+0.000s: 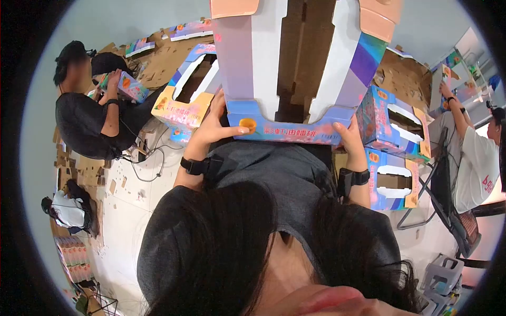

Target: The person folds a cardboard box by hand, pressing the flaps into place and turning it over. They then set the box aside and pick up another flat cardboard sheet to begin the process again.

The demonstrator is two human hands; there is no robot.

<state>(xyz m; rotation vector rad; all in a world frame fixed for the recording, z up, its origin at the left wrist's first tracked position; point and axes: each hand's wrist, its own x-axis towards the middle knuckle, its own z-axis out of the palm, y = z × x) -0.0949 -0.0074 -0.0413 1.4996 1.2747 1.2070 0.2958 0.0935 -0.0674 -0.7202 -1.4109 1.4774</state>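
Right in front of my chest is a printed cardboard fruit box (295,130), with a blue-purple front panel and a long cut-out opening on top that shows brown cardboard inside. My left hand (219,124) grips its left front corner, thumb on the front panel by the printed peach. On the opposite corner my right hand (349,136) holds it the same way, thumb over the panel's right end. Fingers of both hands are partly hidden behind the box sides. Its far end, with peach-coloured flaps, runs out of the top of the view.
A similar box with a yellow end (182,110) stands at the left; stacked boxes (392,124) stand at the right. A person in black (87,124) handles a box at left. A person in white (477,158) sits at right near a folding chair (453,210). Cardboard sheets (158,66) lie behind.
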